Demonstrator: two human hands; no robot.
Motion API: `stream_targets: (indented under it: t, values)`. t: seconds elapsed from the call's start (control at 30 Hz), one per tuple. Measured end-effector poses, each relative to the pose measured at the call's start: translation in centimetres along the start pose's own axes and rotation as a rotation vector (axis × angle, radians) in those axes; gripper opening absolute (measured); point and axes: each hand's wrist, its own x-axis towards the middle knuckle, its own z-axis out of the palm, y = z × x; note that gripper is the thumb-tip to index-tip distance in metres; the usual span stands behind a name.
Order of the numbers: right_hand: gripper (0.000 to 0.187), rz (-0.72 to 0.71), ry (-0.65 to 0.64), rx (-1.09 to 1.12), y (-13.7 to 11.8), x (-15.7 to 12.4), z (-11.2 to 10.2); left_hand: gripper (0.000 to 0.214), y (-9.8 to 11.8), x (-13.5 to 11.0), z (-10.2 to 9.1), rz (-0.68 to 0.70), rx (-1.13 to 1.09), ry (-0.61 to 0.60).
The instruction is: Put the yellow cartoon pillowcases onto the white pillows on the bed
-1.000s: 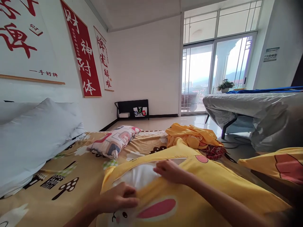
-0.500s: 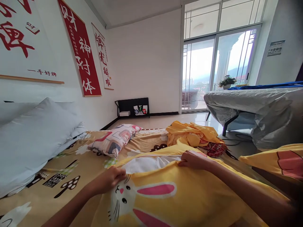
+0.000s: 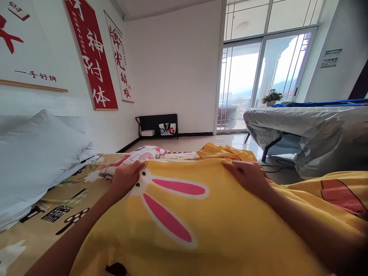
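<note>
A yellow fabric cover (image 3: 221, 214) with a white rabbit with pink ears printed on it is stretched upright in front of me. My left hand (image 3: 126, 177) grips its upper edge near the rabbit's face, fingers closed. Farther right, my right hand (image 3: 248, 176) is closed on the same edge, its fingers partly smeared by motion. Between both hands the edge runs nearly straight. Whatever lies behind or inside the cover is hidden now.
Under it is a bed with a tan patterned sheet (image 3: 69, 222). Grey-white pillows (image 3: 43, 153) lean at left, and a patchwork pillow (image 3: 143, 153) lies beyond my left hand. Crumpled yellow cloth (image 3: 227, 150) is at the far edge. A plastic-covered table (image 3: 304, 119) stands right.
Both hands have risen with the cover's edge, lifting it upright. The white material seen in its opening is now out of sight. My view has shifted slightly.
</note>
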Motion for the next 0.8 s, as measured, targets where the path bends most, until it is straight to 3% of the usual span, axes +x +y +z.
stream_targets:
  t: [0.07, 0.13, 0.17, 0.23, 0.3, 0.37, 0.43, 0.47, 0.5, 0.57, 0.6, 0.63, 0.67, 0.7, 0.77, 0.8]
  values:
    - [0.061, -0.032, -0.071, 0.011, -0.3, 0.0, -0.2, 0.026, 0.4, 0.6, -0.4, 0.087, 0.057, -0.031]
    - [0.063, -0.040, -0.156, 0.009, -0.4, 0.0, -0.3, 0.018, 0.7, 1.1, -0.8, 0.201, 0.060, -0.218]
    - [0.063, -0.010, -0.140, 0.004, -0.2, -0.1, -0.2, 0.018, 0.8, 1.3, -0.9, 0.194, 0.035, -0.251]
    - [0.064, 0.067, -0.068, -0.021, 0.3, -0.5, 0.4, 0.025, 0.7, 1.6, -0.7, 0.045, -0.032, -0.127]
    - [0.063, 0.058, -0.152, -0.058, 0.8, -1.2, 1.5, 0.027, 0.6, 1.8, -0.1, -0.061, -0.103, -0.033]
    - [0.061, 0.007, -0.326, -0.096, 1.1, -1.7, 2.3, 0.025, 0.5, 1.9, 0.5, -0.020, -0.201, -0.141]
    - [0.059, 0.015, -0.331, -0.098, 1.1, -1.5, 2.0, 0.031, 0.4, 2.0, 0.4, 0.044, -0.312, -0.253]
    - [0.059, 0.045, -0.237, -0.089, 1.0, -1.1, 1.5, 0.034, 0.4, 2.1, 0.1, 0.028, -0.365, -0.201]
    - [0.059, 0.076, -0.117, -0.077, 0.9, -0.7, 0.9, 0.036, 0.5, 2.2, -0.4, -0.022, -0.411, -0.076]
    - [0.058, 0.108, 0.068, -0.058, 0.6, 0.3, 0.1, 0.036, 0.7, 2.8, -1.4, -0.175, -0.442, 0.279]
    - [0.057, 0.111, 0.097, -0.055, 0.6, 0.5, 0.3, 0.035, 0.8, 3.0, -1.5, -0.228, -0.434, 0.418]
    - [0.056, 0.108, 0.075, -0.054, 0.6, 0.4, 0.9, 0.034, 0.8, 3.2, -1.1, -0.239, -0.409, 0.468]
    - [0.055, 0.107, 0.006, -0.053, 0.8, -0.1, 1.9, 0.033, 0.7, 3.2, -0.3, -0.205, -0.368, 0.407]
    - [0.054, 0.105, -0.097, -0.053, 1.0, -0.9, 3.3, 0.033, 0.6, 2.8, 1.1, -0.149, -0.319, 0.254]
    - [0.051, 0.106, -0.300, -0.076, 1.4, -3.2, 6.6, 0.033, -0.1, 1.4, 4.7, -0.035, -0.222, -0.167]
    - [0.050, 0.093, -0.372, -0.094, 1.6, -4.5, 8.3, 0.030, -0.5, 0.5, 6.7, -0.044, -0.179, -0.341]
